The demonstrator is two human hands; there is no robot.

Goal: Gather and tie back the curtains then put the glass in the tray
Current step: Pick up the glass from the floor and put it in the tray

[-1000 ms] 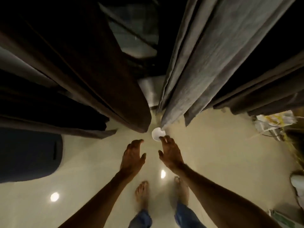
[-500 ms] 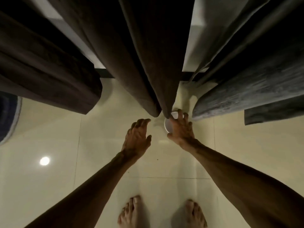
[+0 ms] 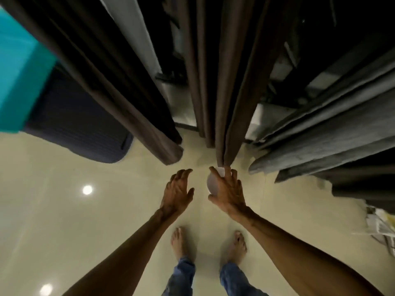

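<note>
From the head camera, looking down past the person's own arms, the glass (image 3: 212, 182) was the thing to place everything by: a small pale cup, its rim showing white just under the hem of the brown curtain (image 3: 215, 86) that hung in tight folds straight above it. The right hand (image 3: 227, 190) was wrapped round the glass from its right side, thumb hooked over the far edge and fingers (image 3: 232, 175) curled across the top, so the grip looked closed on it; whether the glass stood on the floor (image 3: 89, 221) or was already lifted clear I could not tell. The left hand (image 3: 177, 192) hovered just left of the glass, palm down, fingers spread and holding nothing, close but apart from it. A second brown curtain (image 3: 119, 86) hung further left of the glass, and grey curtains (image 3: 333, 124) fanned out to its right; none of them looked tied back at floor level, though the upper parts were too dark to judge. Two bare feet stood on the pale floor nearer the camera than the glass. No tray was anywhere in sight, so the move ahead seemed to hinge on the right hand: the glass sat inside that grip, upright as far as I could make out, and would need carrying away from the curtain hem without catching the cloth.
</note>
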